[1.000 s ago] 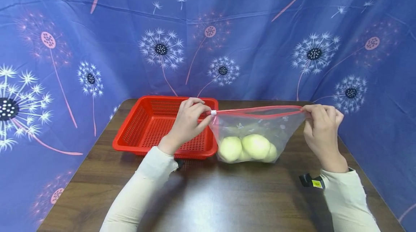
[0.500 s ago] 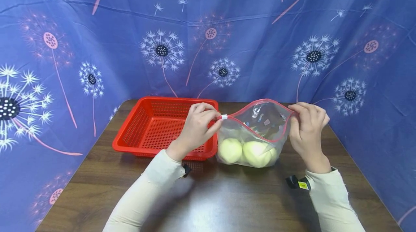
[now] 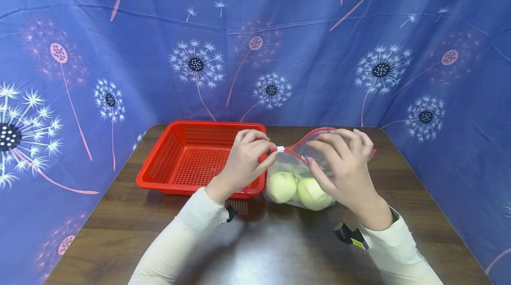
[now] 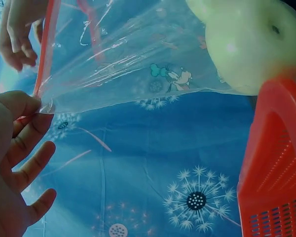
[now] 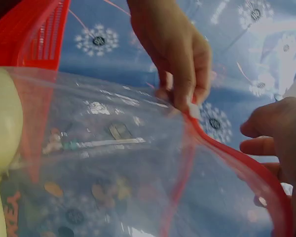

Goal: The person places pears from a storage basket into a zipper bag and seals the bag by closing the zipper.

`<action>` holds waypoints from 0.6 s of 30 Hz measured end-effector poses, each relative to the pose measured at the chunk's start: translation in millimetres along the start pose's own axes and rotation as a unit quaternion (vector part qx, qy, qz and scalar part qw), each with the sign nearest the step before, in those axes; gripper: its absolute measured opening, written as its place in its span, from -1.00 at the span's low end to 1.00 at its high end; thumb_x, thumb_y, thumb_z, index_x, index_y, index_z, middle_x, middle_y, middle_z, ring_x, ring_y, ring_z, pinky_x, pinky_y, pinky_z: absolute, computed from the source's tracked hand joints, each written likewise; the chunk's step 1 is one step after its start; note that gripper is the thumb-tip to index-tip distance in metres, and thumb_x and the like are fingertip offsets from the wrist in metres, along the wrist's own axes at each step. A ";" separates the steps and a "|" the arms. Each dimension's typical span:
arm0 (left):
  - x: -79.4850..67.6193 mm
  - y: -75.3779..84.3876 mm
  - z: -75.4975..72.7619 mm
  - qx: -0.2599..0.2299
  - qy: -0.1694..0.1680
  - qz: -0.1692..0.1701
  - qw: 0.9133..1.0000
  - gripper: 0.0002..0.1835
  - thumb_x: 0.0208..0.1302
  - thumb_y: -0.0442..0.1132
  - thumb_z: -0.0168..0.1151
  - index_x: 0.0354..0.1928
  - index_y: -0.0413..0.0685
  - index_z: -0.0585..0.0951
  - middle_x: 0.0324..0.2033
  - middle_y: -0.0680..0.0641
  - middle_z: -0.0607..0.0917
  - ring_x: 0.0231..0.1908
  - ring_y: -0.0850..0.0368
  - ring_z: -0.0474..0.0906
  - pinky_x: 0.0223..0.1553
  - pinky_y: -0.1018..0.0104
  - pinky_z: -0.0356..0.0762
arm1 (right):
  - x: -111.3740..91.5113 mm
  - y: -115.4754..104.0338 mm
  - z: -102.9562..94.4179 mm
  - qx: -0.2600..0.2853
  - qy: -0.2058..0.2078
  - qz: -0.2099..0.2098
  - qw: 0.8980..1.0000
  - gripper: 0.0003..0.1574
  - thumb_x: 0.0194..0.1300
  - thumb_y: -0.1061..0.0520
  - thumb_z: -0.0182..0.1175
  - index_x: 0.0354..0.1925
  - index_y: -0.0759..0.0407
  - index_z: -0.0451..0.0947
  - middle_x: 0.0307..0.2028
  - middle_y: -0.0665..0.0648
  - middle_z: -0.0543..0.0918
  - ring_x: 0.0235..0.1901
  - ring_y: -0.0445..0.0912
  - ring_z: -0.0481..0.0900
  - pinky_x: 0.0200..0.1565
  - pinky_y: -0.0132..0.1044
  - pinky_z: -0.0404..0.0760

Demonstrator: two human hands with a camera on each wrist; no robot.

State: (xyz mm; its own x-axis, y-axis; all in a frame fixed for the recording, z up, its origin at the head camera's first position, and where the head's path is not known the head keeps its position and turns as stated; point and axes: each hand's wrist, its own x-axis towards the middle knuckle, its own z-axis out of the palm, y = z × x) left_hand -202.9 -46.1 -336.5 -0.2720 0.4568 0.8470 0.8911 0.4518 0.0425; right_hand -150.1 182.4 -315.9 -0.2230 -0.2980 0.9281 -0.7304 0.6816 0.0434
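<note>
A clear slider zip bag (image 3: 288, 164) with a red zip stands upright on the table, its mouth partly apart. Inside lie pale green round fruits (image 3: 282, 186); a dark dimple shows on one fruit (image 4: 256, 42) in the left wrist view. My left hand (image 3: 244, 157) pinches the bag's left top corner between thumb and forefinger, right beside the white slider (image 3: 280, 149). Fingers spread, my right hand (image 3: 351, 172) hovers in front of the bag's right side and hides part of the mouth. In the right wrist view its fingers (image 5: 259, 123) lie near the red zip (image 5: 227, 150), pinching nothing.
A red perforated plastic basket (image 3: 199, 160) stands at the bag's left, with nothing in it. Both rest on a brown wooden table (image 3: 275, 249). Blue cloth (image 3: 315, 67) with dandelion prints hangs behind and at the sides.
My right hand has let go of the bag's right corner and moved left towards the slider. The left hand has shifted slightly right with its corner. The mouth, earlier stretched flat, now bows apart.
</note>
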 end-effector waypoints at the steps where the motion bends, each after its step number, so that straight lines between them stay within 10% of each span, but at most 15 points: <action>1: 0.2 0.7 -0.3 0.000 -0.001 0.004 1.000 -0.96 0.12 -0.36 0.41 -0.37 -0.14 0.72 -0.46 0.04 0.73 -0.18 0.07 0.57 0.02 0.02 0.40 | 1.2 -1.3 2.6 -0.002 -0.012 -0.014 1.000 -0.65 0.37 0.00 0.09 -0.20 0.23 0.66 -0.22 0.22 0.62 -0.08 0.30 0.41 0.09 0.33 0.03; 18: 0.4 5.6 -6.9 -0.005 -0.004 0.051 0.999 -0.90 0.05 -0.30 0.52 -0.37 -0.03 0.76 -0.48 0.13 0.72 -0.13 0.09 0.58 0.05 0.01 0.38 | 1.6 0.7 26.1 0.044 -0.094 -0.061 0.993 -0.63 0.52 -0.04 0.03 -0.27 0.12 0.66 -0.18 0.17 0.60 -0.07 0.27 0.44 0.05 0.41 0.08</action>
State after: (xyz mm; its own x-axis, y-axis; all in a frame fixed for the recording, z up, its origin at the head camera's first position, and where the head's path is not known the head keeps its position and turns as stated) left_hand -195.5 -48.6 -332.4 -0.1830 0.5051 0.8435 0.9180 0.3949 -0.0374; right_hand -167.8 165.0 -324.0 -0.2399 -0.4990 0.8327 -0.8112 0.5742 0.1104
